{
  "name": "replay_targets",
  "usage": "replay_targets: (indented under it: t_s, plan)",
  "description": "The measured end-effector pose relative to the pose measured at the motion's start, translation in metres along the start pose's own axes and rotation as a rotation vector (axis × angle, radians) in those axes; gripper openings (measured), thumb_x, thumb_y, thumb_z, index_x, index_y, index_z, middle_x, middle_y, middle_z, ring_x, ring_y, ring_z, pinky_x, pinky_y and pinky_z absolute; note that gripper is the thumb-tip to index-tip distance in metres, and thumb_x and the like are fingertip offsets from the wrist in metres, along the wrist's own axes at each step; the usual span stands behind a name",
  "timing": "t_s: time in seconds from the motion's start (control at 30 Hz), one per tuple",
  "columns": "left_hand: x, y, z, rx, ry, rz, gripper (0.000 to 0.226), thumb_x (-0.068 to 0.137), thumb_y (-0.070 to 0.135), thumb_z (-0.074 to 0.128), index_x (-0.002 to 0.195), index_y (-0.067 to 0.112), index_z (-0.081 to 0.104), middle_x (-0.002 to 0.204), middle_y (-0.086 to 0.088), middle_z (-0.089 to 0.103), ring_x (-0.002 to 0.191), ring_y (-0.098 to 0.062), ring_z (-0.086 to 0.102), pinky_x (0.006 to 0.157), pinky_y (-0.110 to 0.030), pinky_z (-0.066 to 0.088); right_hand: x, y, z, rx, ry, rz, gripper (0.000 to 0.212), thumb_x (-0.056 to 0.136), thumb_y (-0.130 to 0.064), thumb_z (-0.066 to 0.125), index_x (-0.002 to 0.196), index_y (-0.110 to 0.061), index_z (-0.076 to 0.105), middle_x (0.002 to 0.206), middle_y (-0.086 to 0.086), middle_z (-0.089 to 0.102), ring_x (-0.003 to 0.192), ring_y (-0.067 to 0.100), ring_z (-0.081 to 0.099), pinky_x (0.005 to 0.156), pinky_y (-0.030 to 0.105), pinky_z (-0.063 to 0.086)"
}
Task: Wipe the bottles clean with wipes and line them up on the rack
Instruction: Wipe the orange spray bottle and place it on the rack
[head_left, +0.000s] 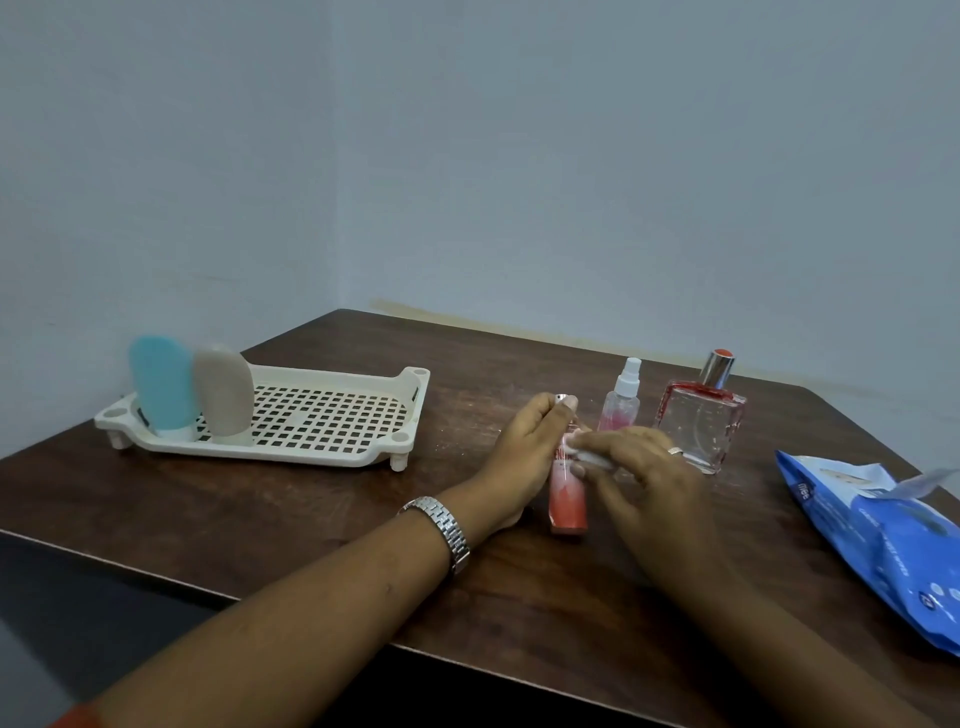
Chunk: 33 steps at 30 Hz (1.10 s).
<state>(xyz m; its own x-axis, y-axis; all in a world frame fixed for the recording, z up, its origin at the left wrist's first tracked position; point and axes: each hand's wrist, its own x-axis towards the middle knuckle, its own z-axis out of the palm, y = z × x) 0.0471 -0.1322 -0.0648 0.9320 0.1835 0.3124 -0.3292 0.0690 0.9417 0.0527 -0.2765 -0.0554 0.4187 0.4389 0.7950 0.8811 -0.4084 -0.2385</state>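
Wiping is being done at the middle of the dark wooden table (322, 509). A slim red bottle (568, 501) is being held upright there, its base resting on the tabletop and its top being gripped by the curled fingers of the left hand (524, 447), which is closed around the upper part. A metal watch (441, 525) is being worn on the left wrist. A white wipe (592, 458) is being pinched between the fingers of the right hand (644, 478) and pressed against the bottle's middle; a ring (675, 450) is being worn on that hand.

Just behind the hands, a small clear spray bottle (621, 400) with pink liquid and a white nozzle is being left standing, and to its right, a square glass perfume bottle (701, 421) with a silver neck and red cap is being left standing too. A blue pack of wipes (883, 540) is being kept flat at the right edge of the table, its flap lifted.

At the far left of the table, a cream perforated rack (322, 415) is being used for two bottles: a blue squeeze bottle (161, 384) and a beige squeeze bottle (224, 395) are being kept cap-down side by side at its left end, touching or nearly so.
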Motion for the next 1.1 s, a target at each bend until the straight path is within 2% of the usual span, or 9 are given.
replay_targets:
  t_s: [0.1, 0.17, 0.33, 0.47, 0.57, 0.63, 0.8, 1.0, 1.1]
  plan:
    - [0.003, 0.0, -0.003, -0.039, 0.021, -0.043, 0.022, 0.099, 0.032, 0.049, 0.083, 0.019, 0.053, 0.086, -0.011, 0.064, 0.065, -0.014, 0.058, 0.057, -0.025, 0.047, -0.002, -0.001, 0.003, -0.025, -0.095, -0.116, 0.021, 0.083, -0.024, 0.059, 0.101, -0.021, 0.072, 0.105, -0.013, 0.063, 0.097, 0.0, 0.048, 0.084, 0.017, 0.041]
    - [0.003, 0.004, -0.005, -0.087, 0.039, -0.093, 0.019, 0.101, 0.03, 0.046, 0.087, 0.017, 0.049, 0.084, -0.007, 0.067, 0.057, -0.012, 0.061, 0.048, -0.022, 0.048, -0.005, -0.004, 0.006, -0.049, -0.215, -0.21, 0.027, 0.088, -0.024, 0.049, 0.102, -0.019, 0.072, 0.112, -0.002, 0.064, 0.102, 0.009, 0.051, 0.087, 0.018, 0.041]
    - [0.009, 0.008, -0.009, -0.265, 0.102, -0.17, 0.022, 0.103, 0.026, 0.039, 0.087, 0.012, 0.039, 0.074, -0.01, 0.068, 0.062, -0.026, 0.068, 0.063, -0.033, 0.055, -0.007, -0.011, 0.007, -0.187, -0.355, -0.298, 0.027, 0.078, -0.008, 0.054, 0.092, -0.018, 0.074, 0.105, 0.0, 0.06, 0.09, 0.019, 0.06, 0.078, 0.016, 0.039]
    - [0.01, 0.009, -0.009, -0.267, 0.122, -0.177, 0.024, 0.104, 0.026, 0.037, 0.085, 0.011, 0.039, 0.068, -0.008, 0.068, 0.058, -0.027, 0.066, 0.061, -0.034, 0.054, -0.005, -0.007, 0.002, -0.127, -0.401, -0.261, 0.028, 0.082, -0.019, 0.046, 0.086, -0.022, 0.073, 0.098, -0.007, 0.058, 0.088, 0.013, 0.057, 0.076, 0.015, 0.042]
    - [0.01, 0.011, -0.012, -0.126, 0.113, -0.176, 0.023, 0.103, 0.032, 0.039, 0.087, 0.016, 0.042, 0.076, -0.005, 0.069, 0.061, -0.02, 0.065, 0.057, -0.027, 0.051, -0.002, -0.004, -0.001, -0.049, -0.386, -0.14, 0.016, 0.081, -0.011, 0.059, 0.08, -0.023, 0.069, 0.094, -0.012, 0.056, 0.088, 0.003, 0.049, 0.073, 0.007, 0.037]
    - [0.009, 0.009, -0.014, 0.016, 0.096, -0.153, 0.021, 0.1, 0.037, 0.045, 0.091, 0.018, 0.043, 0.08, -0.003, 0.067, 0.064, -0.016, 0.061, 0.058, -0.027, 0.047, -0.001, -0.001, -0.003, -0.012, -0.351, -0.025, 0.02, 0.081, -0.005, 0.063, 0.078, -0.025, 0.062, 0.09, -0.017, 0.051, 0.085, 0.0, 0.047, 0.07, 0.006, 0.034]
    - [0.009, 0.007, -0.018, 0.317, 0.095, -0.048, 0.032, 0.091, 0.042, 0.06, 0.09, 0.017, 0.04, 0.08, -0.005, 0.056, 0.065, -0.012, 0.054, 0.055, -0.022, 0.042, 0.0, 0.008, 0.0, 0.058, -0.239, 0.176, 0.013, 0.085, -0.016, 0.065, 0.091, -0.023, 0.057, 0.089, -0.007, 0.055, 0.085, 0.0, 0.05, 0.068, 0.01, 0.038]
    - [0.01, 0.011, -0.019, 0.208, 0.244, -0.088, 0.029, 0.094, 0.034, 0.059, 0.097, 0.012, 0.04, 0.068, -0.005, 0.059, 0.048, -0.013, 0.053, 0.042, -0.021, 0.042, 0.004, 0.014, -0.001, 0.184, -0.191, 0.4, 0.006, 0.091, -0.017, 0.056, 0.092, -0.022, 0.059, 0.096, -0.004, 0.058, 0.083, 0.003, 0.055, 0.063, 0.011, 0.042]
    - [0.011, 0.013, -0.02, 0.009, 0.302, -0.102, 0.023, 0.093, 0.031, 0.061, 0.094, 0.017, 0.043, 0.069, -0.004, 0.059, 0.047, -0.01, 0.055, 0.047, -0.022, 0.047, 0.006, 0.013, -0.004, 0.369, -0.063, 0.497, 0.005, 0.09, -0.022, 0.057, 0.094, -0.022, 0.059, 0.098, 0.0, 0.061, 0.084, 0.011, 0.062, 0.069, 0.028, 0.056]
